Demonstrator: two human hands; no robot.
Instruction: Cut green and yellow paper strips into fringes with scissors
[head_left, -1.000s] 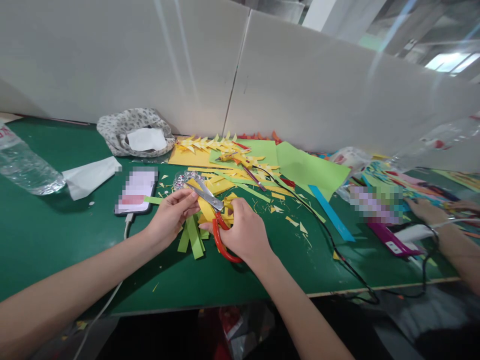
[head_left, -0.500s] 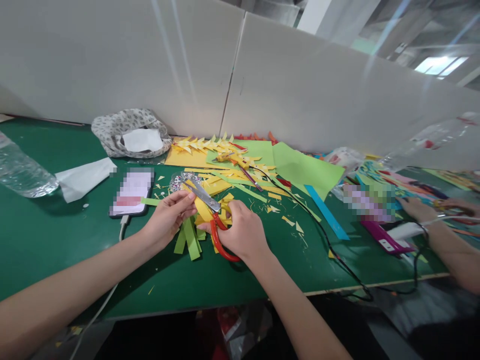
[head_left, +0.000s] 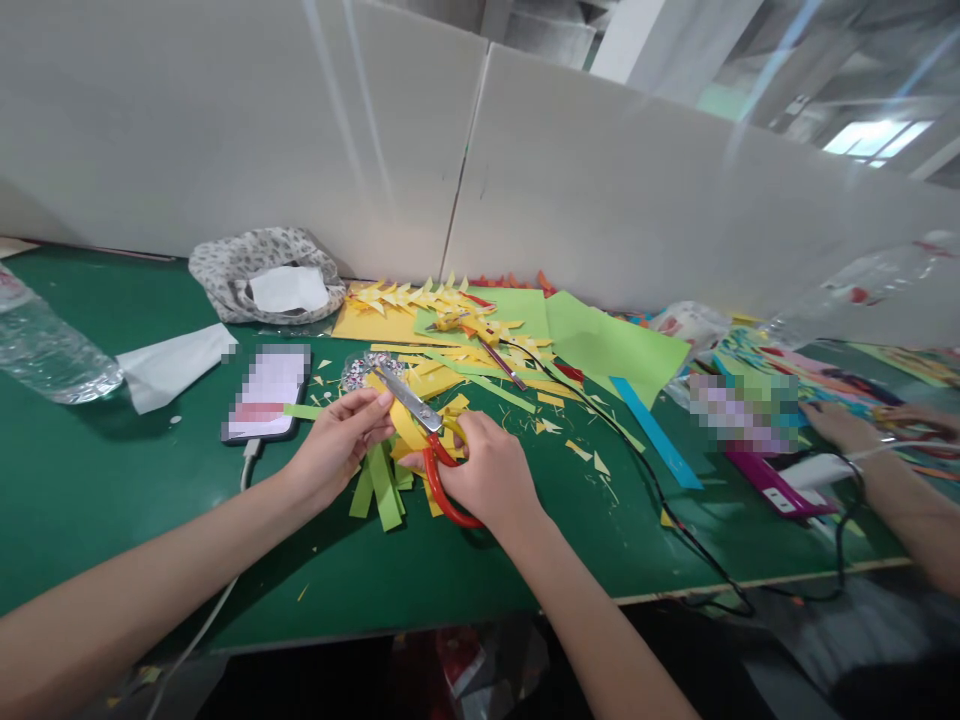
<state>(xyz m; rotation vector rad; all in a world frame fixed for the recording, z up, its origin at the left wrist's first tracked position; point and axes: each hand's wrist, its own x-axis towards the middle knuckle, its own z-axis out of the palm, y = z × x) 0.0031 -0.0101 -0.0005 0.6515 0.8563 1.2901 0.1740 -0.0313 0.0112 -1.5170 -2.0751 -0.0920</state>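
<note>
My right hand (head_left: 491, 468) grips a pair of scissors (head_left: 414, 400) by its red handles. The blades point up and to the left and lie close together against a curved yellow paper strip (head_left: 407, 428). My left hand (head_left: 339, 436) pinches that strip between thumb and fingers, just left of the blades. Green paper strips (head_left: 384, 490) lie on the table under the hands, with more yellow pieces partly hidden behind them. Just beyond the blades is a clear bag of small multicoloured bits (head_left: 367, 368).
A phone (head_left: 268, 395) on a cable lies left, near a plastic bottle (head_left: 56, 345). Behind are a glue gun (head_left: 465, 322), green sheets (head_left: 611, 345) and a cloth pouch (head_left: 217, 275). A black cord crosses the right side, where another person's hand (head_left: 844, 428) shows beside a purple power strip (head_left: 776, 487).
The scissor blades look closer together than before. Both hands keep nearly the same place and grip; the whole view has shifted slightly.
</note>
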